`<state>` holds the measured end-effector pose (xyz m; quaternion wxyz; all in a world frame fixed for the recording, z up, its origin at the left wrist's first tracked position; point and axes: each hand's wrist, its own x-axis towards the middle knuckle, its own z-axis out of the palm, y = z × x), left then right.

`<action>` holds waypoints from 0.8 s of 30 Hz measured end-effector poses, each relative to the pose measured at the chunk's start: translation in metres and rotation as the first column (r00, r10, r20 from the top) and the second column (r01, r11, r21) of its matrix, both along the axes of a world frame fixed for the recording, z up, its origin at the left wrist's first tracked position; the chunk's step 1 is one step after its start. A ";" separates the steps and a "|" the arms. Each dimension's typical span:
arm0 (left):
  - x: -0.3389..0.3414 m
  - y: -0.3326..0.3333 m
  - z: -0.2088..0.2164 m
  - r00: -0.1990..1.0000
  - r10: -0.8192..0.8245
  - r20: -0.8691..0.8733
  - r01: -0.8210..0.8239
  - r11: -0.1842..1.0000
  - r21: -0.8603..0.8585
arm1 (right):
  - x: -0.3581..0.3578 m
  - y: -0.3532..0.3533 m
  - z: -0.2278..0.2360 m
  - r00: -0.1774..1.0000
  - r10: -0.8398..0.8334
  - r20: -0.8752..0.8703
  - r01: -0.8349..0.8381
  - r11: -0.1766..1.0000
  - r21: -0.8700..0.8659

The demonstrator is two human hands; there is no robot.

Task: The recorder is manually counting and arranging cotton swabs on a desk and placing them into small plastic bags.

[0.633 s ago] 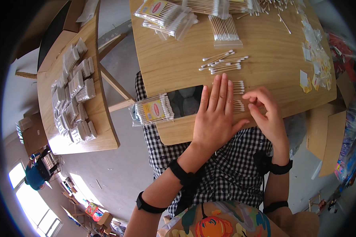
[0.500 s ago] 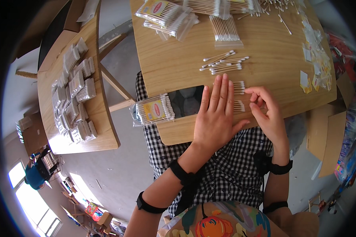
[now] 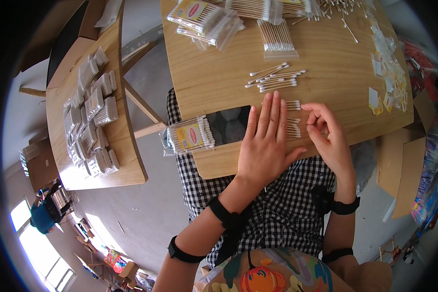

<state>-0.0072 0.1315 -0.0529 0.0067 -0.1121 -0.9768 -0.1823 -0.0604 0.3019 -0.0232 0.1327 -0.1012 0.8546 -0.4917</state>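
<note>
My left hand (image 3: 265, 141) lies flat, palm down, with its fingers stretched out over a row of cotton swabs (image 3: 293, 128). The white tips of those swabs stick out past its right edge in two small groups, and the rest is hidden beneath the palm. Just right of these tips is my right hand (image 3: 330, 136), its index finger extended and the others loosely curved, apart from the thumb. Nothing shows in it. A black phone-like slab (image 3: 228, 125) rests left of my left hand, with a clear bag of swabs (image 3: 191, 135) at its left end.
Beyond my hands lies a loose pile of swabs (image 3: 277, 78). Filled swab bags (image 3: 204, 19) and one more bag (image 3: 278, 36) are farther back. Empty bags with yellow cards (image 3: 389, 82) line the right edge. Several packed bundles (image 3: 92, 112) cover the left table (image 3: 131, 165).
Some swab tips have shifted nearer to me, from the far group to the near group. My right fingers have moved slightly; my left hand stays in place.
</note>
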 end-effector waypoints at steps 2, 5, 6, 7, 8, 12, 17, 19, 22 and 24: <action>0.000 0.000 0.000 1.000 0.000 -0.001 0.000 1.000 -0.004 | -0.002 0.000 0.001 1.000 0.010 0.009 -0.010 1.000 0.014; 0.000 0.000 0.000 1.000 0.001 0.001 -0.001 1.000 -0.005 | -0.003 -0.002 0.004 0.999 0.008 0.031 -0.009 0.999 0.042; 0.000 0.000 0.000 1.000 0.002 0.002 -0.002 1.000 -0.004 | -0.003 -0.003 0.004 0.999 0.005 0.034 -0.007 0.999 0.046; 0.000 0.000 0.000 1.000 0.002 0.002 -0.002 1.000 -0.003 | -0.003 -0.003 0.005 0.999 0.003 0.038 -0.005 0.999 0.051; 0.000 0.000 0.000 1.000 0.002 0.001 -0.002 1.000 -0.004 | -0.003 -0.003 0.005 0.999 0.000 0.040 -0.003 0.999 0.054; 0.000 -0.001 0.000 1.000 0.005 -0.001 -0.005 1.000 0.008 | -0.003 -0.004 0.005 1.000 0.012 0.029 -0.015 0.996 0.084; 0.000 -0.001 -0.001 1.000 0.003 -0.012 -0.002 1.000 0.020 | -0.004 -0.001 0.004 0.999 0.044 -0.008 -0.043 0.995 0.092; 0.000 -0.001 -0.002 1.000 -0.001 -0.015 0.001 1.000 0.026 | -0.004 -0.003 0.005 1.000 0.009 0.009 -0.009 0.999 0.034; 0.000 -0.001 0.000 1.000 -0.002 -0.012 0.003 1.000 0.023 | -0.006 -0.004 0.008 0.999 0.021 0.046 -0.024 0.999 0.045; 0.000 -0.001 -0.001 1.000 -0.003 -0.010 0.003 1.000 0.021 | -0.009 -0.001 0.008 0.994 0.099 0.048 -0.105 0.984 0.141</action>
